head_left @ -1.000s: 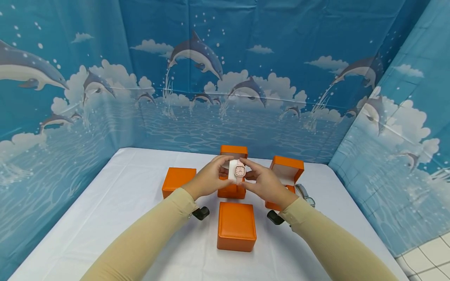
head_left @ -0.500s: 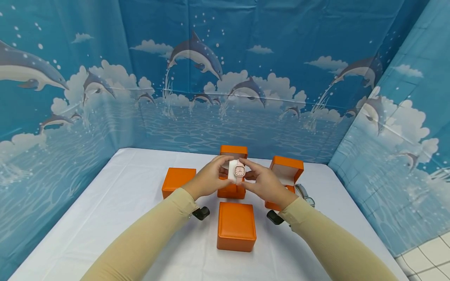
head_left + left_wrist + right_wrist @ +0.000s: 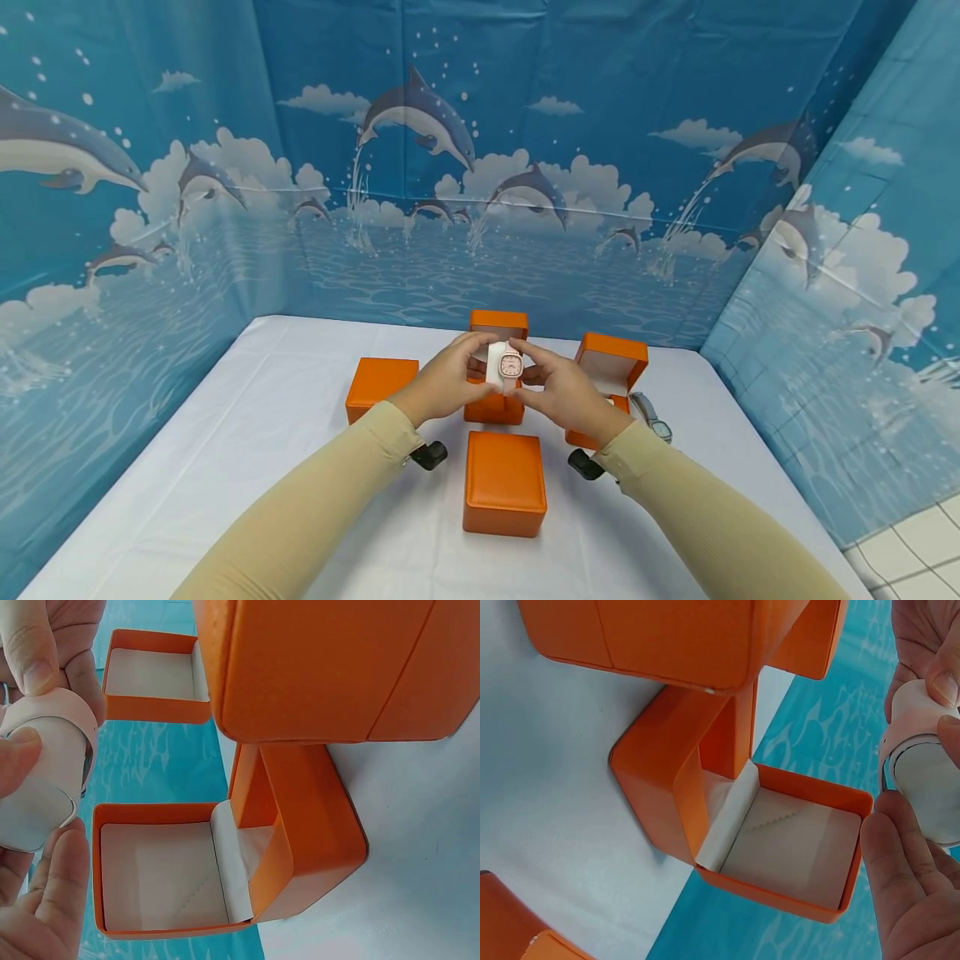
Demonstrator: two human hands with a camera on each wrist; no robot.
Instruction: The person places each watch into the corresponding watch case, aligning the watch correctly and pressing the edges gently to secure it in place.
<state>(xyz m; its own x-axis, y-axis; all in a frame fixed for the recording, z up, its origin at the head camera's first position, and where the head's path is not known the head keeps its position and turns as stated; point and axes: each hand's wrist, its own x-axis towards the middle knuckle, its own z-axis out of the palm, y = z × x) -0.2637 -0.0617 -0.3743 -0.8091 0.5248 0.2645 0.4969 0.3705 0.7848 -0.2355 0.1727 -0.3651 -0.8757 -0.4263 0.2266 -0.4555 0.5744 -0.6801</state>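
A pink-strapped watch with a squarish dial is wrapped round a white watch cushion, held up in front of an open orange watch box. My left hand grips the cushion from the left, thumb below and fingers above. From the right, my right hand pinches the watch strap. The left wrist view shows the strap round one end of the cushion. Behind the hands, the box's raised lid has a pale lining.
A closed orange box stands in front, and another closed box at left. At right, an open orange box is partly hidden by my right hand, with a silver-grey watch lying beside it. A dolphin-print curtain backs the white-clothed table.
The watch and cushion have shifted very slightly left in the hands. Both hands keep their hold, and the boxes stay put.
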